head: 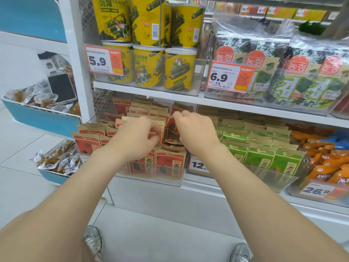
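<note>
Paper packets (170, 129), red-faced, look light, crinkly and easily creased; best held by the top seam. Left grip (137, 136) and right grip (194, 131) both pinch packets.

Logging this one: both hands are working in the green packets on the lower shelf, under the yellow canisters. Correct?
Not the green ones. The head view shows the left hand and right hand gripping red packets on the lower shelf, under the yellow canisters; the green packets sit to their right, untouched.
</note>
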`<state>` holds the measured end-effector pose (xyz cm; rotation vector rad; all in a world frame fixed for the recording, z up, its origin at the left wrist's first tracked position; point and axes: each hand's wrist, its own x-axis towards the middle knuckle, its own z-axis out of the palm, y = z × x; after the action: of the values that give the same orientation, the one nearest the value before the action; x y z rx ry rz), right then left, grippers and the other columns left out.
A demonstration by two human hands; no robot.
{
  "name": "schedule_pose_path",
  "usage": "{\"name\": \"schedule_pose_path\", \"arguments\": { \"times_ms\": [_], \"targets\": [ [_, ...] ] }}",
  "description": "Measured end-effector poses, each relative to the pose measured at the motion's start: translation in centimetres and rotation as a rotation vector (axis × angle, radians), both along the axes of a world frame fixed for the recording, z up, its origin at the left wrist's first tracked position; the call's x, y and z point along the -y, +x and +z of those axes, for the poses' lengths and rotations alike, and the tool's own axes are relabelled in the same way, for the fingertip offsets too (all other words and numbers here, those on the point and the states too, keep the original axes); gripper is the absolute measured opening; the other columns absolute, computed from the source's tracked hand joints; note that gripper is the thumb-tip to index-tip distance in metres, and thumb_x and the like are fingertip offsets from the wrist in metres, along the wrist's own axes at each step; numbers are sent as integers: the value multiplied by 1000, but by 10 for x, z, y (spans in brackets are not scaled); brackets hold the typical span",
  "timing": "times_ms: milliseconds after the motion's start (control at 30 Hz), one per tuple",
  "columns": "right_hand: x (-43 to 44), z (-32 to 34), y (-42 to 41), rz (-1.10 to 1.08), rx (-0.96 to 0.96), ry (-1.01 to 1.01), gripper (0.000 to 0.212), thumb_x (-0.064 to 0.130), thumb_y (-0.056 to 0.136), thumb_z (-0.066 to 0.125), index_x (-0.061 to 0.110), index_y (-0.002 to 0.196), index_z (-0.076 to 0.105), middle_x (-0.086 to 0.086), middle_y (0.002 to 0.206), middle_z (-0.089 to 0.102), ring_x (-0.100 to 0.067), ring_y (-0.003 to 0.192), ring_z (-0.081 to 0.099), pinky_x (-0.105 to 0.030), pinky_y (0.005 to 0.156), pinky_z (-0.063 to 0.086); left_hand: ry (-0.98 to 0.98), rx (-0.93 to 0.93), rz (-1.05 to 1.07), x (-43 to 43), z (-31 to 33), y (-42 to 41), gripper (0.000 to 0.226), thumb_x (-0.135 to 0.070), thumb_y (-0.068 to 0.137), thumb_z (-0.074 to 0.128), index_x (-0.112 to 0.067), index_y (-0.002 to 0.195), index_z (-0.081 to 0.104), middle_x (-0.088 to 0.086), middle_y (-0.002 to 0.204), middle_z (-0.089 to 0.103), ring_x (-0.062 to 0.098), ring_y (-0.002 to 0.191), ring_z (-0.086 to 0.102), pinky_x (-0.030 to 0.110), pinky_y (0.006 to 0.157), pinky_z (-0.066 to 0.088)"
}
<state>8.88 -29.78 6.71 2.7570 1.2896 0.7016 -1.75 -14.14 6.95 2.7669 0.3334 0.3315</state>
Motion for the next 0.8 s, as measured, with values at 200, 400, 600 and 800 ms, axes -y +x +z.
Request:
{"name": "schedule_pose_path", "arguments": {
  "times_ms": [200,400,600,800],
  "targets": [
    [-16,25,-2,-86,83,-98,30,6,94,69,16,121,61,-5,111,69,-34,106,69,-38,70,35,-11,-41,-65,-7,0,5,24,-25,101,65,-30,123,74,-5,123,73,22,118,66,50,103,55],
    [-22,11,-3,-117,26,-208,26,-1,97,62,16,117,64,-8,113,70,-36,110,69,-39,79,35,-29,-58,-90,-14,-2,6,26,-30,102,64,-31,125,73,-4,127,72,24,123,65,55,106,53],
    [-22,-8,38,-3,-267,-273,25,34,104,69,20,124,68,-4,112,71,-32,114,67,-42,90,42,-17,-70,-105,-15,-4,5,23,-34,103,63,-35,125,72,-6,129,70,24,128,61,54,107,52],
    [-13,-3,49,29,-376,-281,59,49,85,88,23,133,68,-2,118,70,-30,108,67,-40,87,56,22,-93,-107,-14,0,4,27,-37,106,60,-35,131,70,-5,133,67,23,132,52,53,110,48]
  ]
}}
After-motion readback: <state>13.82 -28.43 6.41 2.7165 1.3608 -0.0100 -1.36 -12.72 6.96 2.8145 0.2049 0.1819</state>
